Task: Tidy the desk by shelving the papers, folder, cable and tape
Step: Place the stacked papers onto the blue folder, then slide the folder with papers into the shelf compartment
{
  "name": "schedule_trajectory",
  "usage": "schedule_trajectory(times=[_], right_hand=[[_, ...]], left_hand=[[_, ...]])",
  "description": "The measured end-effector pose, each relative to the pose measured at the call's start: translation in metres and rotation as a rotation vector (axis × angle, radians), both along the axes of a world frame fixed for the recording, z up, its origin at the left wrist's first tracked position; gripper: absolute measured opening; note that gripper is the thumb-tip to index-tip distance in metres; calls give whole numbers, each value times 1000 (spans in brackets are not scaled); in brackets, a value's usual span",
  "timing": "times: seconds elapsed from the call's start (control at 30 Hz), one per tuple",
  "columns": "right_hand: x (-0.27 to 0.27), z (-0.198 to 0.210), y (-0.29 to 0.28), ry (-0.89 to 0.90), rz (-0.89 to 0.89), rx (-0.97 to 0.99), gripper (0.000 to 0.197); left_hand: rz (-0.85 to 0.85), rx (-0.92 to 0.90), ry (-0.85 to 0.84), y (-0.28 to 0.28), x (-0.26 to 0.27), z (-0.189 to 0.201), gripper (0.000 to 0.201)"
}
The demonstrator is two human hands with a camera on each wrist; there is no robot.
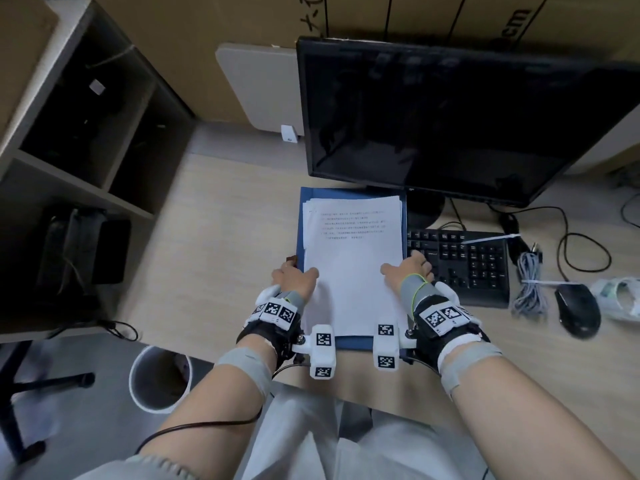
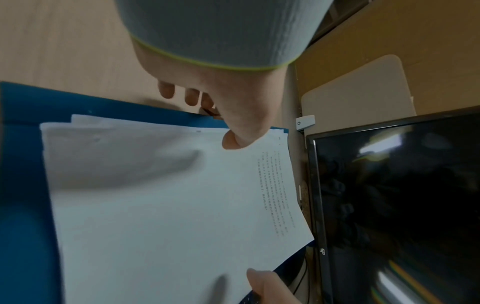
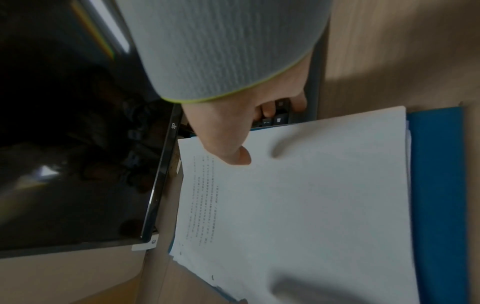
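So right now it looks like the papers-and-folder step. The stack of papers (image 1: 353, 265) sits on the blue folder (image 1: 346, 342), which lies flat on the worktop (image 1: 221, 244) in front of the monitor (image 1: 460, 119). The left hand (image 1: 294, 277) has its grip on the left edge, thumb on top of the sheets and fingers curled down past the folder's side. The right hand (image 1: 410, 268) does the same on the right edge, thumb on the paper, fingers tucked over toward the keyboard (image 1: 460, 261). Can't tell if either has the folder too or just the sheets.

My guess is the next move is lifting the whole lot level and swinging it left to the shelf unit (image 1: 79, 140), with a firm squeeze so the loose top sheets don't slide.

Room-wise, the right side is tight, folder edge right against the keyboard, and the monitor base sits close behind. Left of the folder the worktop is bare wood up to the shelf. The bundled cable (image 1: 530, 289) lies beside the mouse (image 1: 577, 308), well off to the right.
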State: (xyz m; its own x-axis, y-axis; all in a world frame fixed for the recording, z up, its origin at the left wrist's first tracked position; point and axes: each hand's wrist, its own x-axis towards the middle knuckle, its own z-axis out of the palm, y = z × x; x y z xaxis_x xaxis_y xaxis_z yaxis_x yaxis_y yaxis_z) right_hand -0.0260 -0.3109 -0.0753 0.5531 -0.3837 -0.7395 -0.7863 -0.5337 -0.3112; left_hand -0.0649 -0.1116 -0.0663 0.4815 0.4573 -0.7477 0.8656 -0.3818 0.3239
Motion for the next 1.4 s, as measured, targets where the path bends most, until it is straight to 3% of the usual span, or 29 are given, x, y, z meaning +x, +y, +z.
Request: schedule_trajectory(times=[0.2, 0.33, 0.43, 0.5, 0.53, 0.57, 0.6, 0.63, 0.67, 0.87, 0.97, 1.1, 1.23, 1.33, 1.4], right_hand=[[-9, -13, -1, 169, -248, 32, 92], [-12, -24, -10, 165, -283, 121, 68], [-21, -17, -19, 95, -95, 98, 45], [-29, -4, -17, 127, 643, -139, 43], [-28, 1, -14, 132, 752, -171, 41], [-31, 6, -12, 116, 616, -81, 40], [-28, 12, -10, 122, 245, 77, 40], [-25, 19, -15, 59, 29, 223, 41], [-28, 24, -18, -20, -36, 252, 42], [-29, 48, 2, -183, -27, 474, 61], [-23, 57, 14, -193, 71, 489, 69], [-13, 66, 36, -218, 135, 477, 64], [0, 47, 74, -225, 64, 464, 65], [11, 29, 109, -238, 20, 443, 58], [20, 21, 140, -215, -9, 419, 53]], left_hand=[[59, -90, 80, 0, -12, -7, 76], [128, -124, 40, 0, -22, -13, 68], [145, -125, -13, -3, -24, -11, 60], [151, -118, -21, -5, -27, -5, 57], [160, -118, -24, -5, -30, -3, 56], [177, -120, -28, -3, -33, -3, 55], [197, -123, -37, -2, -36, -3, 54], [226, -123, -58, -2, -40, -1, 54], [258, -120, -82, -2, -43, 2, 53], [437, -18, -183, 7, -61, 29, 42], [460, -26, -186, 20, -56, 42, 44], [454, -35, -147, 50, -43, 49, 44], [450, -43, -153, 87, -29, 40, 42], [465, -42, -169, 120, -15, 32, 22], [431, -5, -166, 153, -1, 21, 28]])
